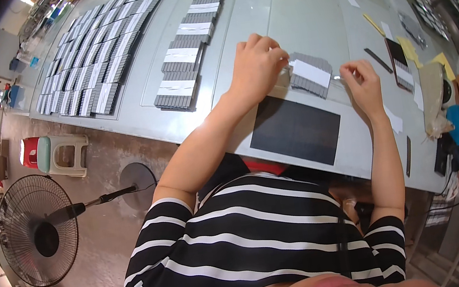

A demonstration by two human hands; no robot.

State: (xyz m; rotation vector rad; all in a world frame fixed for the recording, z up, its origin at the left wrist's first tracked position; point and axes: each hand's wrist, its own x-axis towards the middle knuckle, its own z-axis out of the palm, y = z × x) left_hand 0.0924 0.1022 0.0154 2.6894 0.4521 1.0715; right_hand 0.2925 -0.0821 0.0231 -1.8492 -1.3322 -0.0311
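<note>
One black wire-caged pedestal fan stood on the floor at the near left, with a stack of red, green and white plastic stools beyond it. On the pale, smooth-topped table, a broad block of grey-strip bundles with white bands filled the far left, and a single row of similar banded bundles lay to its right. The left hand came next, its fingers bent and narrow, tips close to the left edge of the task's thing; whether they pinched anything, I could not tell. A dark, flat rectangular panel lay on the near side of the table. Just beyond it, between the hands, sat that thing, a small grey-ribbed bundle with a white paper band. The right hand hung off its right side, fingers curled and narrow beside a small shiny sliver, perhaps clear film; a grip could not be made out. Good handling here would probably mean steadying both ends, drawing evenly from each side, and keeping the strips flush and the band flat. Farther right lay a narrow, flat dark bar.
</note>
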